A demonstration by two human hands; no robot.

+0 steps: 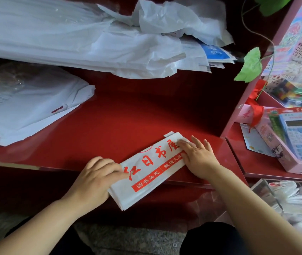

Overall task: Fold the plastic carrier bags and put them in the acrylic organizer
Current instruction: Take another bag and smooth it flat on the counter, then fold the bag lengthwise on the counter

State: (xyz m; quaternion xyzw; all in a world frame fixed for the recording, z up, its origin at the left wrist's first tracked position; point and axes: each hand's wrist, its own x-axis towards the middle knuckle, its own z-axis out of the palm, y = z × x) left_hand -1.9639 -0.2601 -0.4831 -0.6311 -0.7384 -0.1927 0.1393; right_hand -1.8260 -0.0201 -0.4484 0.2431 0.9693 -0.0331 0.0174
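At the front edge of the red bench (128, 116), a folded bag (152, 172) of white plastic, printed with red characters, is laid out as a long narrow strip. It runs slantwise from near left to far right, and its near left end sticks out past the bench edge.

That near end is held by the left hand (95, 179): the fingers are bent over the top of the strip and the thumb is tucked at its edge, so the end is pinched. The far end is pressed down by the right hand (198, 155), which lies flat with straight, slightly spread fingers and has nothing gripped in it.

Farther back on the bench, a loose heap of white bags (54, 34) is spread across the rear, some of them crumpled. A second, flatter stack of bags (27, 103) is seen at the left, overhanging the edge.

To the right, on a lower red shelf (253, 162), a packaged calculator (300, 137) is propped on a pink box (275, 150). Green leaves (251, 65) and a red ribbon (256, 107) hang just behind it. Below that shelf, a clear organizer (262, 192) with white bags in it is partly seen. Speckled grey floor (128, 240) is visible underneath.
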